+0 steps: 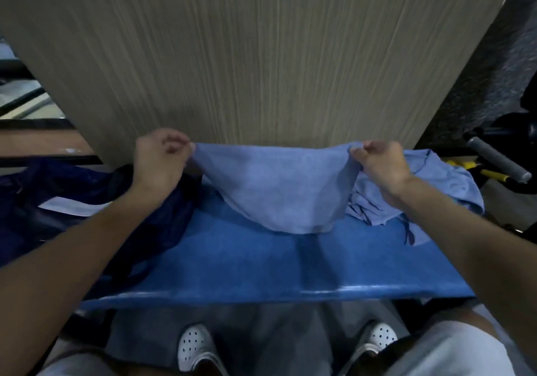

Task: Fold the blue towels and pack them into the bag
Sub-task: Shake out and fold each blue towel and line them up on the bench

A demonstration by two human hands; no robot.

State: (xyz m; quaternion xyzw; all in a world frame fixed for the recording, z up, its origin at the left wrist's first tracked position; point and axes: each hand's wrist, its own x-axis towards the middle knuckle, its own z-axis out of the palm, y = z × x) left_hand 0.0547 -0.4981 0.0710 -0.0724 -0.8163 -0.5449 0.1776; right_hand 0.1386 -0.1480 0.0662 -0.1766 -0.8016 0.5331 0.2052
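White perforated shoes (194, 346) and pale trouser knees sit at the bottom of the view, under the near edge of a table covered in a bright blue cloth (261, 268). Above that cloth, the left hand (158, 160) and the right hand (380, 162) each pinch one top corner of a light blue towel (279, 189), fingers closed tight on the fabric. Its upper edge runs left to right between the hands, sagging a little in the middle, while the body of the towel hangs down toward the person and its rounded lower hem just touches the table cloth. It looks soft, thin and slightly wrinkled, not yet folded. Judging by this, the next fold depends on that left-to-right edge being brought together or laid flat. More light blue towels (421, 189) lie crumpled just beside the right forearm. A dark blue bag (58, 201) lies to the left, under the left forearm, so the left hand is nearer to it.
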